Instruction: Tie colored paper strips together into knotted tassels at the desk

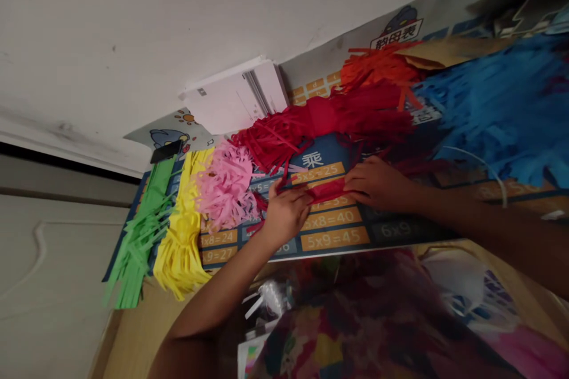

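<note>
My left hand [284,214] and my right hand [377,183] meet over a printed multiplication chart poster [333,231]. Between them lies a short strip of red paper [326,191], and the fingers of both hands pinch it. Just above my hands hangs a fringed band of dark red paper [284,136]. Further along the poster are fringed paper tufts in pink [226,186], yellow [180,237], green [140,237], orange [377,68] and blue [502,106]. The view is strongly tilted.
A white wall [133,29] fills the top left, with a stack of white paper [235,98] against it. A black phone [166,151] lies by the poster's corner. Below the poster are a clear plastic bundle [269,299], multicoloured paper [333,331] and a wooden surface [142,331].
</note>
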The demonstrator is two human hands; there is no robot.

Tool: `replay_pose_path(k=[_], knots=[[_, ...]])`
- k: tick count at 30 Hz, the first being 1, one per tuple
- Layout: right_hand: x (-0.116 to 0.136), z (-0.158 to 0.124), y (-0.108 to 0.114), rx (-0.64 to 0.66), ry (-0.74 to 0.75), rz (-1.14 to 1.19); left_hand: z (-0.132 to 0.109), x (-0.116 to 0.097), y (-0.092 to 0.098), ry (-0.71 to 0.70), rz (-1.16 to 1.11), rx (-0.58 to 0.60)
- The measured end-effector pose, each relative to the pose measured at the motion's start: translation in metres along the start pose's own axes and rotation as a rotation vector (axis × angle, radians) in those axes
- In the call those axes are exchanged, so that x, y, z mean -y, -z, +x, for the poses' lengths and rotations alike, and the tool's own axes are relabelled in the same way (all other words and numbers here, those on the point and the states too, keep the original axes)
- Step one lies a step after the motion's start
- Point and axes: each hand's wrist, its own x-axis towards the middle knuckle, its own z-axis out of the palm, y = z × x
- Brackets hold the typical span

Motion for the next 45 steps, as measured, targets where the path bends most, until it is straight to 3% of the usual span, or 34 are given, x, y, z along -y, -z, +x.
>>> replay_pose_path(k=[6,10,14,18,25,29,41,45], knots=[[0.006,0.001,0.003,-0.075,-0.009,-0.129,0.000,0.002,0.005,0.067,-0.094,0.039],[0.015,0.007,0.004,-0.140,0.092,-0.265,0.001,0.003,0.005,0.025,-0.091,-0.008],[0.010,0.006,0.006,-0.184,0.144,-0.243,-0.001,0.005,0.001,-0.086,-0.018,-0.049],[-0.002,0.001,0.002,-0.118,0.187,-0.163,-0.005,0.003,-0.003,-0.103,0.039,-0.020],[-0.018,0.002,-0.008,-0.024,-0.185,0.078,0.006,0.001,0.004,0.254,-0.078,0.076],[-0.015,0.008,-0.009,-0.005,-0.303,0.109,0.017,0.001,0.003,0.367,-0.031,0.133],[-0.009,0.014,-0.011,0.035,-0.387,0.038,0.020,0.005,-0.005,0.374,0.000,0.114],[-0.008,0.013,-0.009,-0.044,-0.399,-0.028,0.017,0.007,-0.009,0.305,0.096,-0.011]])
